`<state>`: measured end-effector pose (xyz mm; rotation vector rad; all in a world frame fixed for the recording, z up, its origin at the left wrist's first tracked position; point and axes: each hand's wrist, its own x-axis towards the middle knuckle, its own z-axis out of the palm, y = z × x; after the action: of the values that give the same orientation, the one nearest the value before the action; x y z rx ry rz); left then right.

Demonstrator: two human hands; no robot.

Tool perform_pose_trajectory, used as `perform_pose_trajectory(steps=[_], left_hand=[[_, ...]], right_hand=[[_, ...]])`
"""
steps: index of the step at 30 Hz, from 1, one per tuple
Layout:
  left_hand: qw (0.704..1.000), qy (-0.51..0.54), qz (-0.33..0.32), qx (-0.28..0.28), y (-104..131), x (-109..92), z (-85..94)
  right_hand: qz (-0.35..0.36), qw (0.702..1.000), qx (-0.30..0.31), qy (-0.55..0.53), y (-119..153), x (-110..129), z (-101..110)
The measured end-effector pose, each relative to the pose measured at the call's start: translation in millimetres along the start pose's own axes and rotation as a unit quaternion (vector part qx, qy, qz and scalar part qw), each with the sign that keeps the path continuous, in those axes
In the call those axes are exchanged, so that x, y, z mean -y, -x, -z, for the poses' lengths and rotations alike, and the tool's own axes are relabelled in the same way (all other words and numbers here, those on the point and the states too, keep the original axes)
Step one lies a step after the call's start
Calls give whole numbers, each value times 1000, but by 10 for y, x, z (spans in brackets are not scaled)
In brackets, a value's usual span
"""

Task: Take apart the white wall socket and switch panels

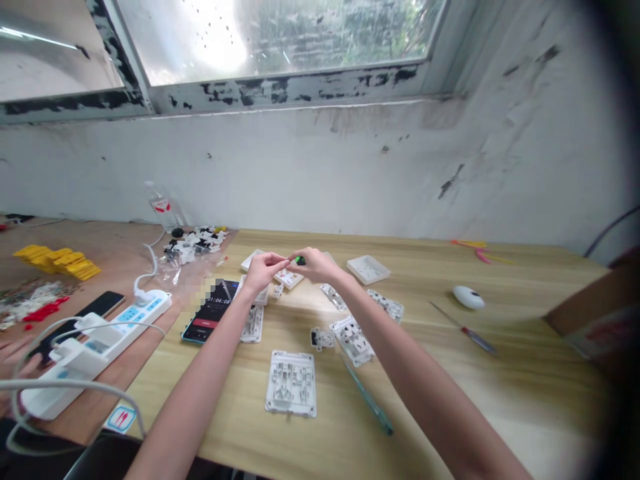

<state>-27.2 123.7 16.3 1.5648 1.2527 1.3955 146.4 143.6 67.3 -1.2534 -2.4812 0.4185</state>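
Over the back middle of the table, my left hand (264,272) and my right hand (315,265) meet at the fingertips. The left fingers are pinched together; whatever they hold is too small to make out. A small black-and-green piece (301,261) shows at the fingers of my right hand, partly hidden. Just below the hands lie a white plastic housing (290,279) and a tiny white part (278,290). Nearer me rests a square white switch-plate frame (291,383), its inner side up. By my right forearm lie another white plate (353,340) and a small black-and-white module (323,339).
A phone showing a timer (213,310) lies left of my left forearm, beyond it a white power strip (105,350) with cables. A teal pen (370,399), a screwdriver (467,330) and a white mouse-shaped object (469,297) lie rightward. A bottle (161,205) stands by the wall.
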Motion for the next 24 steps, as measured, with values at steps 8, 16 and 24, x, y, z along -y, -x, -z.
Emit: perform_pose_trajectory(steps=[8, 16, 24], left_hand=[[998, 2, 28, 57, -130, 139, 3], [995, -71, 2, 63, -179, 207, -91], [979, -203, -17, -1, -206, 145, -195]], right_hand=[[19, 999, -6, 28, -121, -219, -120], [-4, 993, -31, 112, -116, -183, -167], [6, 983, -37, 182, -54, -11, -177]])
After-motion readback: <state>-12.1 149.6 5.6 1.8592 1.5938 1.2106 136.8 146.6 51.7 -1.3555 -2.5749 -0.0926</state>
